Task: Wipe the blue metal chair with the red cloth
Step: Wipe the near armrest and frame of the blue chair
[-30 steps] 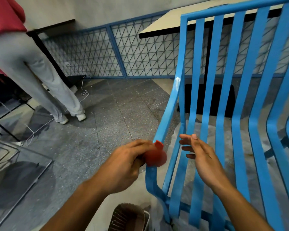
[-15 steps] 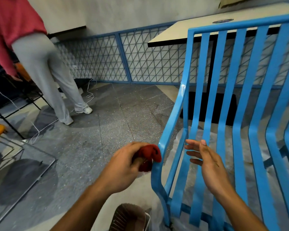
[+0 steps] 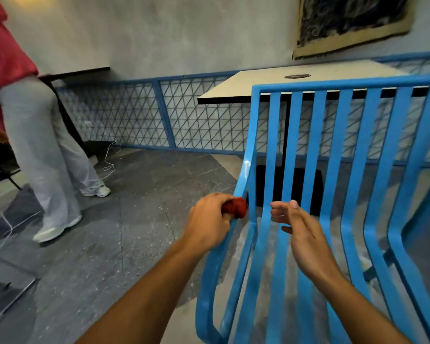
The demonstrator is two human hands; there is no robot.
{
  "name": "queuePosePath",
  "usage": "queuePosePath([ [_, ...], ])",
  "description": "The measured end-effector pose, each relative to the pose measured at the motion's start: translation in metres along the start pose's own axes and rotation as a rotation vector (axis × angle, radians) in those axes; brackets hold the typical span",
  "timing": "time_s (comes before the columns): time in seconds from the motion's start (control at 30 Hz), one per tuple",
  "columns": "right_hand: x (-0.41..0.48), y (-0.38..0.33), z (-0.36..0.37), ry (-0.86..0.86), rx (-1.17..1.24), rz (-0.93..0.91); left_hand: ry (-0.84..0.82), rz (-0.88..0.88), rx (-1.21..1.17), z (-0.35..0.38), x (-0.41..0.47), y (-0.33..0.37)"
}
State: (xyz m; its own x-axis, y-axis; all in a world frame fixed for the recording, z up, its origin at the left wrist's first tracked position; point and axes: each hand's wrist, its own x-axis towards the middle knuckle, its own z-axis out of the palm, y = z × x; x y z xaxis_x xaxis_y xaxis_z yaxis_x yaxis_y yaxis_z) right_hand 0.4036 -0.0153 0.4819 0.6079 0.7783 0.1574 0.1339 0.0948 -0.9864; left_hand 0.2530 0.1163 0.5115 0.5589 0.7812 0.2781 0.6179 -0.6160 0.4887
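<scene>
- Head view: left hand [image 3: 210,220] grips the bunched cloth [image 3: 235,207], pressed on the chair [image 3: 345,194] frame's left edge.
- Right hand [image 3: 302,234] hovers over the slats, fingers straight, holding nothing.

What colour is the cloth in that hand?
Red. The cloth is bunched in the left hand, seen best in the head view.

Both bare forearms reach forward from the lower edge of the view. The left hand [image 3: 209,220] is curled, knuckles up, its fingers bunched round the red cloth [image 3: 235,207]. The right hand [image 3: 305,238] hangs apart from it, palm turned leftward, fingers [image 3: 279,211] straight and loosely together, holding nothing.
</scene>
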Motion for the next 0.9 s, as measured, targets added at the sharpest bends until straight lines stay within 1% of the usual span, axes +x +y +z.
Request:
queuePosePath([
  [0.03, 0.010, -0.002, -0.001, 0.000, -0.021, -0.019, 0.023, -0.037, -0.045, 0.003, 0.013, 0.001],
  [0.1, 0.031, -0.006, -0.005, -0.010, -0.082, -0.052, 0.082, -0.133, -0.209, 0.008, 0.039, 0.006],
  [0.17, 0.051, -0.009, -0.007, -0.024, -0.166, -0.087, 0.168, -0.214, -0.352, 0.008, 0.063, 0.012],
  [0.23, 0.072, -0.013, -0.009, -0.021, -0.229, -0.117, 0.238, -0.261, -0.482, 0.007, 0.086, 0.016],
  [0.33, 0.101, -0.018, -0.008, -0.031, -0.295, -0.140, 0.252, -0.289, -0.528, 0.012, 0.122, 0.016],
  [0.5, 0.142, -0.022, 0.003, -0.075, -0.350, -0.129, 0.216, -0.223, -0.389, 0.028, 0.168, 0.030],
  [0.53, 0.150, -0.021, 0.005, -0.076, -0.366, -0.130, 0.182, -0.170, -0.338, 0.032, 0.174, 0.032],
  [0.63, 0.166, -0.021, 0.011, -0.084, -0.397, -0.134, 0.024, 0.024, -0.057, 0.049, 0.183, 0.027],
  [0.67, 0.170, -0.021, 0.012, -0.087, -0.402, -0.136, -0.002, 0.053, 0.013, 0.053, 0.183, 0.022],
  [0.83, 0.181, -0.018, 0.017, -0.091, -0.431, -0.149, -0.060, 0.165, 0.153, 0.049, 0.177, 0.005],
  [0.9, 0.183, -0.018, 0.019, -0.088, -0.438, -0.145, -0.101, 0.176, 0.188, 0.047, 0.169, 0.003],
])
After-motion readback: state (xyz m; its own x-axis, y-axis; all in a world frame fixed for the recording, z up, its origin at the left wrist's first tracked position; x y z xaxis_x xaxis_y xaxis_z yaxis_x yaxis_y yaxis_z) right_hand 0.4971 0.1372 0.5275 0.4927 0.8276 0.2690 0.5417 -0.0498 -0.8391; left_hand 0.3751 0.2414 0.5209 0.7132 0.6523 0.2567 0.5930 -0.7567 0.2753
